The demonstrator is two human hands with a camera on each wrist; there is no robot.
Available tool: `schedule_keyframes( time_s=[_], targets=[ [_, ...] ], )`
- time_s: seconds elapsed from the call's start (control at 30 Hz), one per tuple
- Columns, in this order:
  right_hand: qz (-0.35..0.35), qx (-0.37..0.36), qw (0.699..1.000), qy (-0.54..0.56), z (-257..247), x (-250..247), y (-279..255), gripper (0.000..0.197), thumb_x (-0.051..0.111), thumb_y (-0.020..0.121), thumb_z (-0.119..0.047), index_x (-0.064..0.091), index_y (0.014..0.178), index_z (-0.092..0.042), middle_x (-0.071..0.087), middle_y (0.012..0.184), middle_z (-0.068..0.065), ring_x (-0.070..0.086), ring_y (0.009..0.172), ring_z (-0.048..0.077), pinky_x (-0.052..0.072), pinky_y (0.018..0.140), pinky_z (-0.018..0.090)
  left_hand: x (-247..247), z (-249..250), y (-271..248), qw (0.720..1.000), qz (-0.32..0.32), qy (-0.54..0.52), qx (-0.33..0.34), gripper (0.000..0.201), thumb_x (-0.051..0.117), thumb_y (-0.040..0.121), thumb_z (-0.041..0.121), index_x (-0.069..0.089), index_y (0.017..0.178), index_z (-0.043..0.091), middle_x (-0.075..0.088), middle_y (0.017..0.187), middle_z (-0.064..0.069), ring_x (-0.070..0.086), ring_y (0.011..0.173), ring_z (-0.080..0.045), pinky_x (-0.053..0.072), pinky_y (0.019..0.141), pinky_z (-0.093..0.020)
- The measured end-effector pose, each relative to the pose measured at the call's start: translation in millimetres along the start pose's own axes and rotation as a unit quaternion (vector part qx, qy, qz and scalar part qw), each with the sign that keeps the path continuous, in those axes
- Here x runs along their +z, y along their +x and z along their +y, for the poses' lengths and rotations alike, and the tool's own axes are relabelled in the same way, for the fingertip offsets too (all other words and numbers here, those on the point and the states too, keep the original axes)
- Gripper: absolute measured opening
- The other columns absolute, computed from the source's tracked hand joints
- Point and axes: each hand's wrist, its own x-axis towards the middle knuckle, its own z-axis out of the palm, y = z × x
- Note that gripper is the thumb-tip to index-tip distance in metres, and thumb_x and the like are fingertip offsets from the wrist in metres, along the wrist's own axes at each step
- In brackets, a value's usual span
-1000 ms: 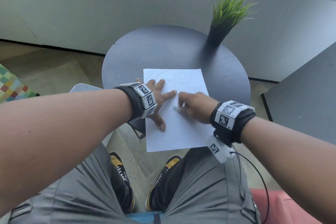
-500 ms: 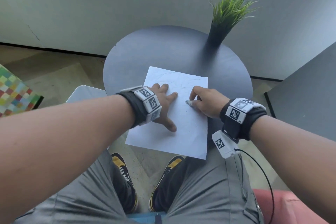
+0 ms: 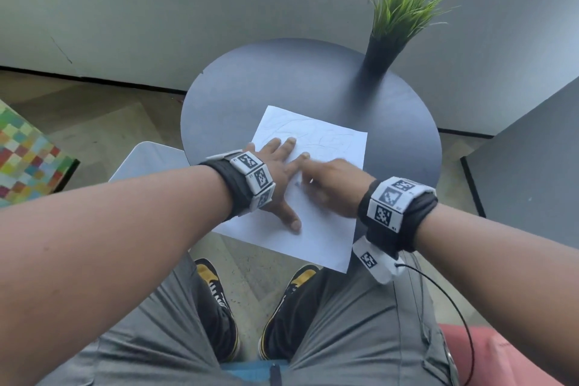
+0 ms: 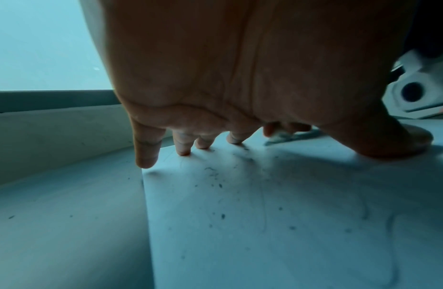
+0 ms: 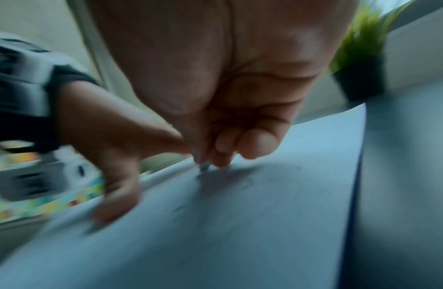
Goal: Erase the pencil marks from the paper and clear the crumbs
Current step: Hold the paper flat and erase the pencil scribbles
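A sheet of paper (image 3: 316, 197) lies on a round dark tabletop (image 3: 250, 84), its near edge overhanging. The left hand (image 3: 275, 172) presses it flat, fingers spread. The right hand (image 3: 329, 188) pinches a small eraser (image 4: 277, 135) against the sheet. Faint pencil lines and dark crumbs (image 4: 215, 178) remain, so erasing looks partway done.

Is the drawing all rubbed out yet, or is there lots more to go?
Not yet. The left hand presses the paper flat while the right hand pinches a small eraser against it. Near that hand the sheet looks mostly clean in the head view. Faint pencil lines remain at the far end, and dark crumbs still need clearing.
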Motion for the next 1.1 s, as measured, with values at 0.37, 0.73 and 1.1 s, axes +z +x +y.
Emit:
schedule_keyframes(
  time_s=[0.37, 0.73, 1.1],
  targets=[
    [-0.109, -0.105, 0.988, -0.032, -5.2, -2.6, -12.4, 0.022, 0.05, 0.097, -0.033, 0.057, 0.108, -0.015, 0.064, 0.089, 0.007, 0.05, 0.078, 0.025, 0.043, 0.07, 0.033, 0.4, -2.0, 2.9, 1.0, -0.008, 0.01, 0.002, 0.148, 0.063, 0.045, 0.094, -0.018, 0.154, 0.034, -0.025, 0.162, -0.005, -0.016, 0.15, -0.029, 0.009, 0.12, -0.058],
    [-0.081, -0.045, 0.996, -0.006, 21.2, -7.8, -20.2, 0.022, 0.05, 0.095, -0.046, 0.052, 0.093, -0.024, 0.058, 0.082, -0.002, 0.055, 0.082, 0.024, 0.043, 0.068, 0.03, -9.3, -3.2, 5.9, 0.999, -0.021, 0.049, -0.005, 0.148, 0.066, 0.044, 0.092, -0.02, 0.152, 0.038, -0.024, 0.162, -0.004, -0.014, 0.151, -0.028, 0.008, 0.117, -0.064],
    [0.029, 0.131, 0.99, 0.035, 40.4, -12.3, -10.7, 0.024, 0.048, 0.096, -0.045, 0.05, 0.098, -0.021, 0.062, 0.092, 0.003, 0.057, 0.086, 0.027, 0.049, 0.077, 0.036, -17.1, 10.9, 0.1, 0.998, 0.009, 0.054, 0.009, 0.115, 0.056, 0.06, 0.09, 0.007, 0.153, 0.043, 0.008, 0.162, -0.005, 0.017, 0.144, -0.031, 0.035, 0.106, -0.052]
  ],
)
